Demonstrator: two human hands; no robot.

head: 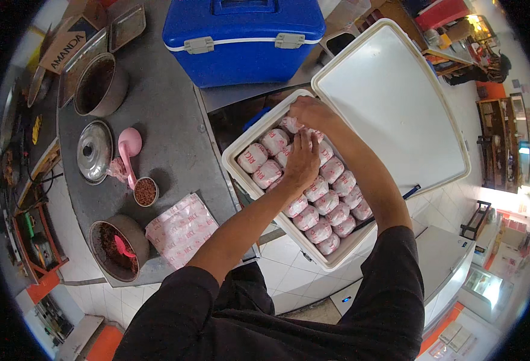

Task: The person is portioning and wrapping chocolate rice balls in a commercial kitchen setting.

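An open cooler box (271,212) holds many paper-wrapped bundles (253,158), white with pink print, packed in rows. My right hand (308,113) is at the box's far corner, its fingers curled down on a wrapped bundle (290,125). Beside it my left hand (303,158) rests over the bundles with its fingers stretched forward; its palm side is hidden, so I cannot tell whether it grips one. On the grey table, left of the box, lies a stack of printed wrapping paper (184,228). Near it are a small cup of reddish-brown grains (146,192) and a pink ladle (130,144).
A closed blue cooler (247,58) stands beyond the box, whose white lid (396,108) is swung out to the right. On the grey table (170,113) are a pot with a pink scoop (119,248), another deep pot (100,85), a metal lid (94,152) and metal trays (127,28).
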